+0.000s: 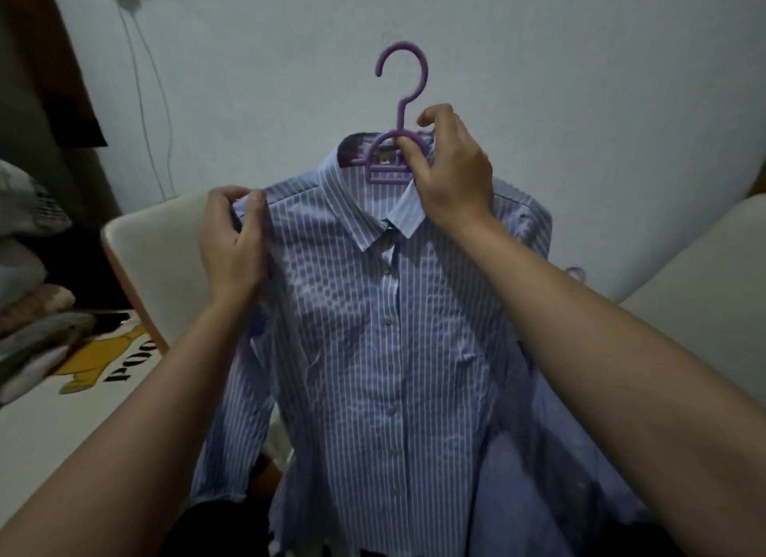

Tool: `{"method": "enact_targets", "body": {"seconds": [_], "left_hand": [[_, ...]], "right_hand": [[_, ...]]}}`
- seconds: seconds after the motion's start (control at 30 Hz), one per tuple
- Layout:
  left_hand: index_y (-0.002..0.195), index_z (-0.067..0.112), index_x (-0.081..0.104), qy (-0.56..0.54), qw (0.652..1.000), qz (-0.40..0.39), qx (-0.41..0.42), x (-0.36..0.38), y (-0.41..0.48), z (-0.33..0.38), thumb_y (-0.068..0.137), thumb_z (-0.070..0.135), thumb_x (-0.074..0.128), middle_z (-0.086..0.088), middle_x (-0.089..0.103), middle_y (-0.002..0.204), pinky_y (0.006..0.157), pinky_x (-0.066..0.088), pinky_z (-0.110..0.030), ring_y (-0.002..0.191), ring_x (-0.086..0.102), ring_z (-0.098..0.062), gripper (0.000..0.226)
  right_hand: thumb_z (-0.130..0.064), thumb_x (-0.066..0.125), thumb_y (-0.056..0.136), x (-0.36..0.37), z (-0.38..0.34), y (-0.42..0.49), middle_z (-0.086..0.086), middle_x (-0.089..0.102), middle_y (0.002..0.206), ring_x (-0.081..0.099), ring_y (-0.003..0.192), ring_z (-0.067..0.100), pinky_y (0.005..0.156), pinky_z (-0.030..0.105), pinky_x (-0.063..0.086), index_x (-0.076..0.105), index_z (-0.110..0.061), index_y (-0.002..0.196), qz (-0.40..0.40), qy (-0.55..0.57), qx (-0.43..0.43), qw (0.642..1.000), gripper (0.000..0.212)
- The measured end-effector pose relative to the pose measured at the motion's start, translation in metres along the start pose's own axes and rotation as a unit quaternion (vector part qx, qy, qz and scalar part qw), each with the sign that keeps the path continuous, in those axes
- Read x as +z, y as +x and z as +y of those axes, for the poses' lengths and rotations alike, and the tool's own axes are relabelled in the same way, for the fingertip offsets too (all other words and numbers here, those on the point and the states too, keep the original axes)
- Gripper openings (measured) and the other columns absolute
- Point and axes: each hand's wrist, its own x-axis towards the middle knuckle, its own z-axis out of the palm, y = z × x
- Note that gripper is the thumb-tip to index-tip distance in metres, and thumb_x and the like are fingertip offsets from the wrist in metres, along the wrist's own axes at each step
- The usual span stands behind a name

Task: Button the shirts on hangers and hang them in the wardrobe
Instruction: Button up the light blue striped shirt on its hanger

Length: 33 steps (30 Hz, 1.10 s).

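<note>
Your right fingers [414,160] are curled round the neck of the hanger [401,115], just under its hook. Your left fingers [226,196] pinch the shoulder seam of the shirt [373,349]. The shirt hangs in mid-air in front of you, against the wall [580,79], with its front facing you. It looks buttoned as far down as I can see, though the hem is too dim to tell.

Judge it light and limp: thin striped cloth that will swing, fold and slide along the smooth plastic arms if you tilt them. So carry it by the hanger, not the cloth. Your right hand [452,179] has the sound hold, on the stiff part. Use your left hand [232,245] only to seat the shoulder over the arm's end, and gently, since a tug could drag the far side off. Leave the hook free for hanging. No wardrobe is in view.
</note>
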Motion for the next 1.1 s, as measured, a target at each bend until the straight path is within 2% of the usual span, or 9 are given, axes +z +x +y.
{"method": "enact_targets", "body": {"seconds": [0.1, 0.2, 0.3, 0.4, 0.63, 0.7, 0.8, 0.87, 1.1], "left_hand": [[0.092, 0.019, 0.057, -0.014, 1.0, -0.015, -0.001, 0.01, -0.004, 0.01, 0.103, 0.042, 0.049, -0.002, 0.057, 0.083, 0.067, 0.033, -0.028, 0.074, 0.046, -0.003, 0.027], [0.08, 0.016, 0.053, -0.031, 0.999, -0.033, 0.008, 0.029, -0.007, 0.024, 0.103, 0.046, 0.047, -0.002, 0.05, 0.072, 0.063, 0.033, -0.032, 0.067, 0.043, -0.007, 0.039], [0.071, 0.012, 0.044, -0.057, 0.995, -0.078, 0.025, 0.053, -0.017, 0.045, 0.105, 0.042, 0.049, 0.003, 0.038, 0.063, 0.055, 0.03, -0.021, 0.057, 0.034, -0.003, 0.045], [0.066, 0.016, 0.035, -0.104, 0.985, -0.135, 0.036, 0.087, -0.038, 0.068, 0.105, 0.04, 0.05, 0.004, 0.032, 0.06, 0.052, 0.027, -0.021, 0.054, 0.031, -0.003, 0.048], [0.061, 0.019, 0.033, -0.175, 0.954, -0.236, 0.067, 0.16, -0.097, 0.107, 0.104, 0.041, 0.051, 0.003, 0.032, 0.057, 0.053, 0.027, -0.024, 0.052, 0.031, -0.002, 0.052], [0.061, 0.019, 0.039, -0.185, 0.944, -0.265, 0.073, 0.172, -0.113, 0.113, 0.103, 0.043, 0.053, 0.002, 0.036, 0.056, 0.055, 0.03, -0.026, 0.053, 0.034, -0.002, 0.051], [0.068, 0.008, 0.05, -0.208, 0.922, -0.316, 0.087, 0.183, -0.13, 0.118, 0.099, 0.047, 0.059, -0.001, 0.043, 0.061, 0.058, 0.034, -0.031, 0.059, 0.039, -0.008, 0.05], [0.071, 0.004, 0.051, -0.213, 0.908, -0.349, 0.094, 0.189, -0.141, 0.123, 0.098, 0.044, 0.063, -0.003, 0.044, 0.062, 0.056, 0.035, -0.029, 0.058, 0.039, -0.006, 0.05], [0.064, 0.01, 0.042, -0.244, 0.873, -0.419, 0.053, 0.216, -0.175, 0.139, 0.098, 0.034, 0.065, 0.001, 0.035, 0.057, 0.048, 0.028, -0.022, 0.05, 0.031, -0.002, 0.048]], "right_hand": [[-0.042, 0.055, 0.096, -0.03, 0.006, 0.003, 0.002, 0.068, 0.099, 0.063, 0.075, 0.028, 0.058, 0.029, 0.038, 0.058, -0.009, 0.111, -0.004, -0.047, -0.011, 0.999, 0.037], [-0.042, 0.054, 0.096, -0.063, 0.019, 0.003, 0.003, 0.068, 0.095, 0.063, 0.073, 0.03, 0.057, 0.029, 0.036, 0.058, -0.009, 0.11, -0.003, -0.092, -0.015, 0.996, 0.036], [-0.042, 0.054, 0.096, -0.099, 0.037, 0.001, 0.003, 0.068, 0.093, 0.062, 0.072, 0.029, 0.057, 0.028, 0.033, 0.057, -0.01, 0.11, -0.001, -0.135, -0.004, 0.991, 0.035], [-0.044, 0.053, 0.096, -0.143, 0.06, -0.001, 0.003, 0.068, 0.093, 0.062, 0.074, 0.028, 0.059, 0.028, 0.031, 0.057, -0.011, 0.111, -0.004, -0.189, 0.017, 0.982, 0.037], [-0.046, 0.051, 0.097, -0.241, 0.113, -0.028, 0.005, 0.068, 0.098, 0.061, 0.082, 0.028, 0.062, 0.029, 0.027, 0.056, -0.01, 0.111, -0.024, -0.294, 0.063, 0.953, 0.038], [-0.045, 0.05, 0.098, -0.26, 0.128, -0.041, 0.006, 0.067, 0.098, 0.06, 0.083, 0.029, 0.062, 0.029, 0.026, 0.057, -0.009, 0.107, -0.029, -0.31, 0.074, 0.947, 0.037], [-0.046, 0.047, 0.099, -0.28, 0.145, -0.054, 0.009, 0.066, 0.097, 0.058, 0.082, 0.031, 0.063, 0.03, 0.025, 0.058, -0.009, 0.103, -0.04, -0.341, 0.086, 0.935, 0.039], [-0.048, 0.045, 0.099, -0.292, 0.154, -0.06, 0.01, 0.066, 0.096, 0.057, 0.083, 0.03, 0.062, 0.031, 0.024, 0.058, -0.009, 0.103, -0.04, -0.358, 0.1, 0.928, 0.041], [-0.055, 0.044, 0.097, -0.319, 0.18, -0.08, 0.007, 0.067, 0.099, 0.059, 0.088, 0.028, 0.064, 0.032, 0.025, 0.058, -0.013, 0.105, -0.049, -0.404, 0.166, 0.898, 0.045]]}}
